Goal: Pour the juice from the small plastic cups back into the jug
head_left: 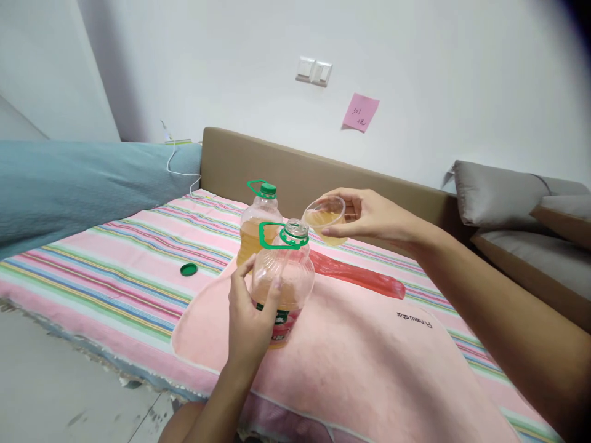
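My left hand point(252, 307) is wrapped around the side of a clear plastic bottle point(290, 271), uncapped, with a green ring handle at its neck and yellowish liquid in its lower part. In my right hand point(362, 212) is a clear plastic cup point(330, 224) of yellowish liquid, tilted with its rim close to the bottle's mouth. Whether rim and mouth touch, I cannot tell. Just behind stands a second bottle point(252, 231) of similar liquid, its green cap on. A loose green cap point(189, 269) lies to the left on the striped sheet.
A pink mat point(360, 363) lies under the front bottle on the striped sheet point(138, 246). Behind it is a red plastic bag point(364, 277). A brown headboard point(258, 151) runs along the wall. Grey cushions point(503, 197) are stacked at right, and a white cable point(178, 172) hangs at left.
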{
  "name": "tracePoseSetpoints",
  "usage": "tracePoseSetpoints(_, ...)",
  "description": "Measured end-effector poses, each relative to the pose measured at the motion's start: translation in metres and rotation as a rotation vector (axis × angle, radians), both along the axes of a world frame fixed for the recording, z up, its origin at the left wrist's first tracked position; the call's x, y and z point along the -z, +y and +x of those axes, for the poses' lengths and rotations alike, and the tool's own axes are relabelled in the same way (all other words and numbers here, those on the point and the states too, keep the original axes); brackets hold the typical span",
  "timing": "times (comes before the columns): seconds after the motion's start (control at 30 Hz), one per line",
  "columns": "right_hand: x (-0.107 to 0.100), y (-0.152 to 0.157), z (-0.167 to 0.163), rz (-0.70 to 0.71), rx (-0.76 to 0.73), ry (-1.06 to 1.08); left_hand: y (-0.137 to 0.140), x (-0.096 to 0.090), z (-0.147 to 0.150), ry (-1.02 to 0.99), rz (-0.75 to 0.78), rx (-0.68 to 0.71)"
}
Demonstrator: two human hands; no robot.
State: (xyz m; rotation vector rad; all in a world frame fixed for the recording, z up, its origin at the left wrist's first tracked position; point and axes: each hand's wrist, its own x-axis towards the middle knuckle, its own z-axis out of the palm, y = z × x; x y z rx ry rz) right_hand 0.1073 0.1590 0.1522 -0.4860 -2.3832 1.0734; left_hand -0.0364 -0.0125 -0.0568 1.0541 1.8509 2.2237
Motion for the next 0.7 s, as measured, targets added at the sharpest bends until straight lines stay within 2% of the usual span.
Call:
tracePoseSetpoints(0.23, -0.005, 0.006, -0.002, 0.083, -0.008, -0.052, 0.001, 0.001, 0.0, -0.018, -0.014, 0.005)
tracePoseSetpoints(0.7, -0.023, -0.006, 0.0, 0.215, -0.04, -0.216, -0.001, 0.003, -0.002, -0.001, -0.014, -0.003)
